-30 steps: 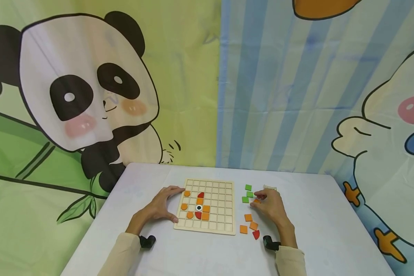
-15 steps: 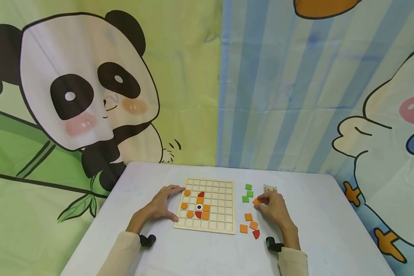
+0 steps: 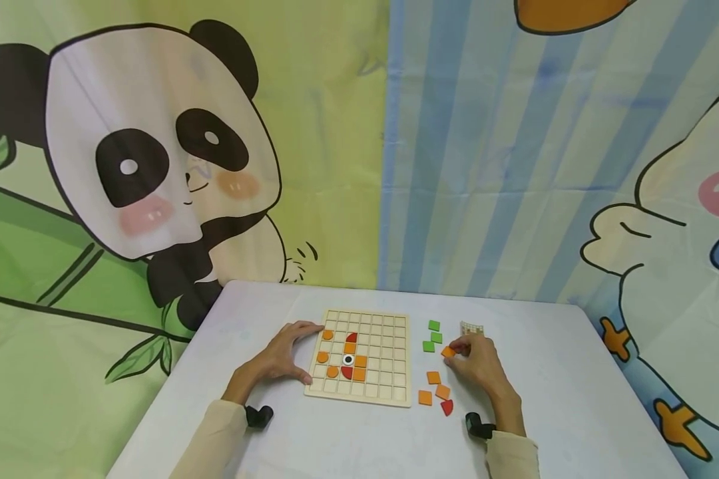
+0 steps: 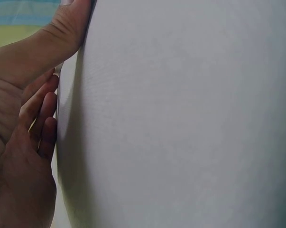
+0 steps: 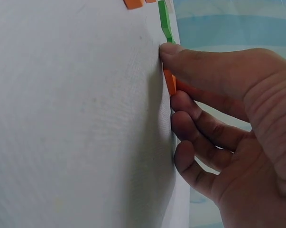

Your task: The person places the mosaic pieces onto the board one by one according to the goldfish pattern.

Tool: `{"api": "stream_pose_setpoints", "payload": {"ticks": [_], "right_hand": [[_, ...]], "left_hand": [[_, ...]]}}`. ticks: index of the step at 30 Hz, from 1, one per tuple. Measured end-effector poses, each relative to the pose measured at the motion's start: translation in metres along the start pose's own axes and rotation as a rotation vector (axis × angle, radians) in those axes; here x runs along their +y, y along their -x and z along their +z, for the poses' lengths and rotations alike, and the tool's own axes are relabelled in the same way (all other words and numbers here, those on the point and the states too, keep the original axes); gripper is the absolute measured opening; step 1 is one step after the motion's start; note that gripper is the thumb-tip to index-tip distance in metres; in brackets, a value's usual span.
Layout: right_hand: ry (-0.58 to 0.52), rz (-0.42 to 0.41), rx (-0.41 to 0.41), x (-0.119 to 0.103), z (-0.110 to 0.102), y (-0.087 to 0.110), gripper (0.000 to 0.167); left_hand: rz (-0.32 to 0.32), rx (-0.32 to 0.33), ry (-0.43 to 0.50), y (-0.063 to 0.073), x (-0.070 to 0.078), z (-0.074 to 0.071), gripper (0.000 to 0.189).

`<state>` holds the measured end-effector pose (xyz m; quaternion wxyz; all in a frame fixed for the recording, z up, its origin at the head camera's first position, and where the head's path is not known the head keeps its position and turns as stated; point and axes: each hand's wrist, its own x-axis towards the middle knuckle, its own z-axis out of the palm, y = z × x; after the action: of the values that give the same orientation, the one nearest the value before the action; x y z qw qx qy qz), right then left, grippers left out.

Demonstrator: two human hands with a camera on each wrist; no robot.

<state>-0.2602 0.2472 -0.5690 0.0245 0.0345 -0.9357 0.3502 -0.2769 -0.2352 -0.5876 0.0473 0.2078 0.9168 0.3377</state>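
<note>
A square wooden grid board lies on the table. On its left part sit three orange round tiles, several orange square tiles, two red quarter-round tiles and an eye tile. With thumb and fingers spread, my left hand touches the board's left edge; in the left wrist view that hand hides the board. To the right of the board, my right hand pinches a loose orange square tile low over the table. In the right wrist view this orange tile shows between thumb and fingers.
Three green square tiles lie between the board and my right hand. Nearer to me are three more orange squares and a red quarter-round tile. A small card with a grid pattern lies behind my right hand.
My right hand's fingers were spread around the orange square tile and have closed in on it, shifting slightly right. My left hand stays at the board's edge.
</note>
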Motion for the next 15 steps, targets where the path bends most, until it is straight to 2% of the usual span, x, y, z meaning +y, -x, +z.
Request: {"api": "stream_pose_setpoints", "payload": {"ticks": [12,15], "right_hand": [[0.022,-0.014,-0.001,0.0001,0.0001,-0.0015,0.023],[0.022,-0.043,0.016,-0.0032,0.0003,-0.0035,0.022]], "left_hand": [[-0.024,-0.019,0.01,-0.0014,-0.0004,0.0002,0.125],[-0.024,-0.015,0.007,-0.0009,-0.0005,-0.0007,0.126]]}}
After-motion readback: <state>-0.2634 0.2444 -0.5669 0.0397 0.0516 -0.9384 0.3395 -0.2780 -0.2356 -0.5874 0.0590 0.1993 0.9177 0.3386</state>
